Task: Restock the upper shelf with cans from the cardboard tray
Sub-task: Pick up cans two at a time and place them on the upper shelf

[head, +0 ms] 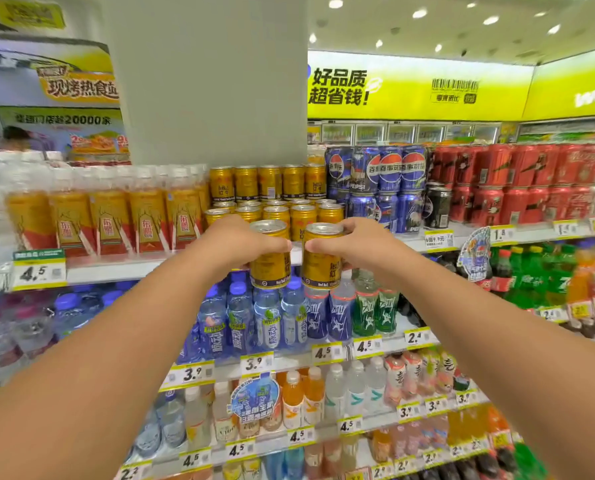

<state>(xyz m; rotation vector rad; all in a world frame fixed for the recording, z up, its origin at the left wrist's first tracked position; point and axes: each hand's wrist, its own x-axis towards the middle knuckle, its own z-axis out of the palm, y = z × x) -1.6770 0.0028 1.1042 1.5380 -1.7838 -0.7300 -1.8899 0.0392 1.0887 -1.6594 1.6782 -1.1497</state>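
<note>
My left hand (pixel 235 242) grips a gold can (pixel 270 268) around its upper body. A second gold can (pixel 322 261) is held the same way by my right hand (pixel 353 245). Both cans are upright, side by side, in the air just in front of the upper shelf's front edge (pixel 123 268). Behind them, several matching gold cans (pixel 272 199) stand stacked in two layers on that shelf. The cardboard tray is out of view.
On the upper shelf, orange bottles (pixel 109 220) stand left of the gold cans, blue Pepsi cans (pixel 382 188) and red cans (pixel 517 181) to the right. A grey pillar (pixel 206 81) rises behind. Lower shelves hold water and drink bottles (pixel 261 317).
</note>
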